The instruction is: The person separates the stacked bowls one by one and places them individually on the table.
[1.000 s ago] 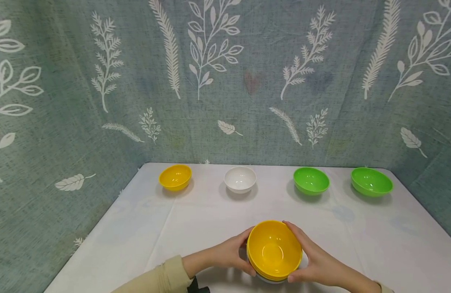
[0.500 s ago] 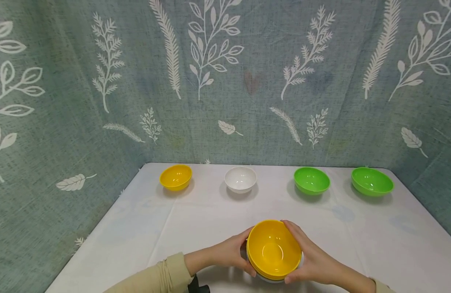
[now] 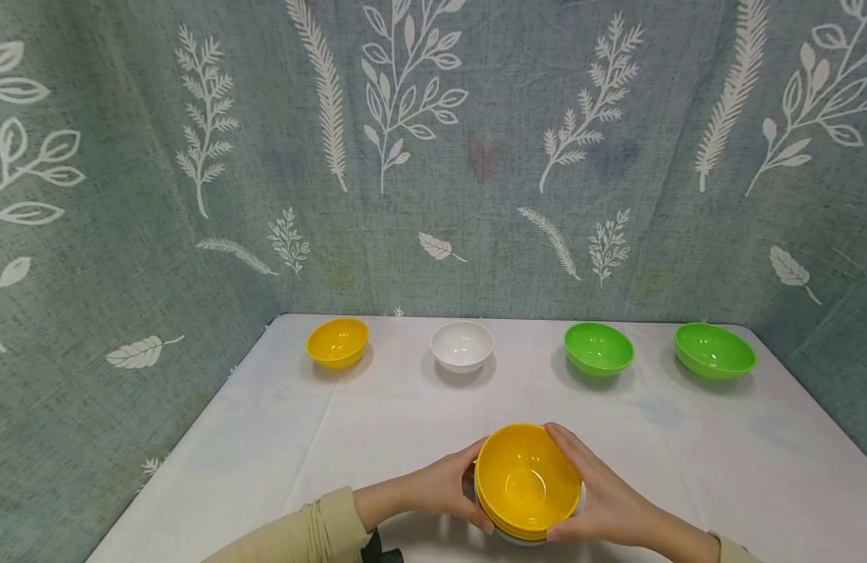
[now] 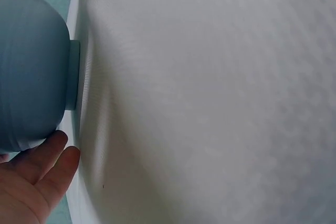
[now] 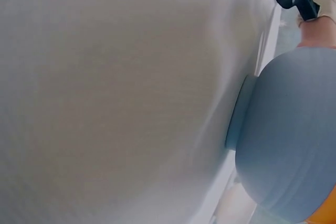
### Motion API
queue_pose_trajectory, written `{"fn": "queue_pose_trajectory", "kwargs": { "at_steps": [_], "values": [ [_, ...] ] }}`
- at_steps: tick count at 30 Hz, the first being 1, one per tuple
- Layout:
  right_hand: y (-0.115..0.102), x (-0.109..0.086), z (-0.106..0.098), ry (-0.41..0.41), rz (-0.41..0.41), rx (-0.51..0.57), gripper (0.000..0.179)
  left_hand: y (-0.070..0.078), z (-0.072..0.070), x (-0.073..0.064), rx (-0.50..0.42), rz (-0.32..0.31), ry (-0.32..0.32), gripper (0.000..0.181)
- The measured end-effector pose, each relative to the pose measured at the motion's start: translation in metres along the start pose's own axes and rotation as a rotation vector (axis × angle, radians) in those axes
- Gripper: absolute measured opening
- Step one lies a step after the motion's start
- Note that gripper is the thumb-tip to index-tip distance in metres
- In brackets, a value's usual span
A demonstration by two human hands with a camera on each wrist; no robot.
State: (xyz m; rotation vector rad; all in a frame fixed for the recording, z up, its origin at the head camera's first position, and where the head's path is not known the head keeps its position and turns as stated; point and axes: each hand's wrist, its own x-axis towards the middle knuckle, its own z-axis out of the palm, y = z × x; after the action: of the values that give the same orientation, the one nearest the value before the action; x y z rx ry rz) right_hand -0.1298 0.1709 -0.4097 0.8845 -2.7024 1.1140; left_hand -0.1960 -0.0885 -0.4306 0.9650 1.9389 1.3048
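Note:
Nested yellow bowls sit in a larger blue-grey bowl, making one stack near the front of the table. On its left side, my left hand grips the stack, thumb toward the front and fingers toward the back. My right hand holds the opposite side in the same way, its fingertips up at the yellow rim. The right wrist view shows the blue-grey bowl with its foot close over the white cloth. In the left wrist view, fingers lie along the bowl's underside.
Along the back edge stand a small yellow bowl, a white bowl and two green bowls, one right of centre and another far right. A patterned curtain rises behind the white-covered table.
My right hand has shifted slightly inward against the stack. The stack, my left hand and the bowls at the back stay in place.

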Motion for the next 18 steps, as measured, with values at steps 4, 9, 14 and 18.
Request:
{"fn": "queue_pose_trajectory", "kwargs": {
  "at_steps": [4,9,14,18],
  "values": [
    [0.0001,0.0012,-0.0002,0.0,-0.001,0.024,0.106,0.0008,-0.0002,-0.0006,-0.006,-0.023,0.011,0.096],
    [0.0005,0.0016,-0.0006,0.0,0.01,0.048,0.104,0.0006,0.0002,-0.0007,-0.001,-0.031,0.015,0.095],
    [-0.0001,0.0016,-0.0016,-0.002,0.028,0.094,0.102,0.0001,0.0004,-0.0004,0.011,-0.017,0.018,0.095],
    [-0.0022,0.0017,-0.004,0.008,0.037,0.093,0.103,-0.0003,-0.0002,-0.0003,0.013,-0.002,0.011,0.095]
  ]
}}
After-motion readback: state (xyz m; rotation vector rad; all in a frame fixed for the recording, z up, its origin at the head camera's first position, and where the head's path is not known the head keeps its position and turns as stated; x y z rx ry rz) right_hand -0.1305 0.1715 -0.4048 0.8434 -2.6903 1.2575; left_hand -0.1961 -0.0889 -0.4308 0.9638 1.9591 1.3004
